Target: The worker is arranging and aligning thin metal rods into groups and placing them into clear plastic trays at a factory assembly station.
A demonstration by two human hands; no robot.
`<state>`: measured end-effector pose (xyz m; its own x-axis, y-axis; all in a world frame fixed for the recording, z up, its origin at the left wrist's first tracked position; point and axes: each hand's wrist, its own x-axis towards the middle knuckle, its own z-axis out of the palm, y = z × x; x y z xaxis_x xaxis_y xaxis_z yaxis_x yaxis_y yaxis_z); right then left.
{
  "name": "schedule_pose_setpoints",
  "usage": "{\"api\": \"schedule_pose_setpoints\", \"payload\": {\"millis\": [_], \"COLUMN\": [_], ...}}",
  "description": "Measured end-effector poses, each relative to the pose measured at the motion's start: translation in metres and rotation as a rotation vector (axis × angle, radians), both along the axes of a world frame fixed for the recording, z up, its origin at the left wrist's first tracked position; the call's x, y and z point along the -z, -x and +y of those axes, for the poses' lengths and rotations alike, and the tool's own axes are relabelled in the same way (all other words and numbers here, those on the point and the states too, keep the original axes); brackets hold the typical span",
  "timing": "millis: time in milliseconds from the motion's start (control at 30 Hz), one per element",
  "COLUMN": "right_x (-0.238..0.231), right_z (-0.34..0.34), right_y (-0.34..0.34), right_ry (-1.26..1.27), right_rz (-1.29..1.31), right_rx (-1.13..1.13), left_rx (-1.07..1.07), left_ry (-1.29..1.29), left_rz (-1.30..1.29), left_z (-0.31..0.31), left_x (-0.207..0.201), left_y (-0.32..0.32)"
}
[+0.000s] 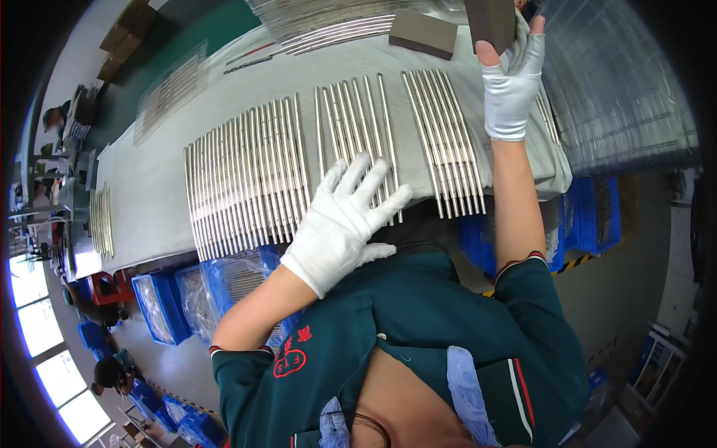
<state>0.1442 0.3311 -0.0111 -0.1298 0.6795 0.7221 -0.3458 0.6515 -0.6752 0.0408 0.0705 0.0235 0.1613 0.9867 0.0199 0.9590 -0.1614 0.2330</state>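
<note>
My left hand (340, 220), in a white glove, lies with its fingers spread over the lower part of the middle row of slim silvery metal rods (351, 112). At the far right, my right hand (511, 101), gloved with bare thumb and fingertip showing, grips a dark grey-brown block (490, 22); part of the block runs out of the picture. A wide row of metal rods (243, 179) lies left of my left hand. To its right is a smaller row of rods (444, 142), whose ends reach the near table edge.
A second dark block (423, 35) lies on the cloth-covered table (149, 201), near more rods (343, 33) at the far side. Clear plastic trays (620, 97) are stacked at right. Blue bins (160, 306) stand below the near edge. Other people (112, 373) work at far left.
</note>
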Motion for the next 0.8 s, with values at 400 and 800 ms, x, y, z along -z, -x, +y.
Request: {"api": "schedule_pose_setpoints", "payload": {"millis": [400, 800], "right_x": [-0.012, -0.005], "right_z": [-0.011, 0.004], "right_y": [0.0, -0.025], "right_ry": [0.062, 0.052], "right_rz": [0.01, -0.236], "right_rx": [0.083, 0.199], "left_rx": [0.244, 0.01], "left_ry": [-0.147, -0.131], "left_rz": [-0.118, -0.083], "left_z": [0.075, 0.005], "left_x": [0.037, 0.03], "left_y": [-0.052, -0.014]}}
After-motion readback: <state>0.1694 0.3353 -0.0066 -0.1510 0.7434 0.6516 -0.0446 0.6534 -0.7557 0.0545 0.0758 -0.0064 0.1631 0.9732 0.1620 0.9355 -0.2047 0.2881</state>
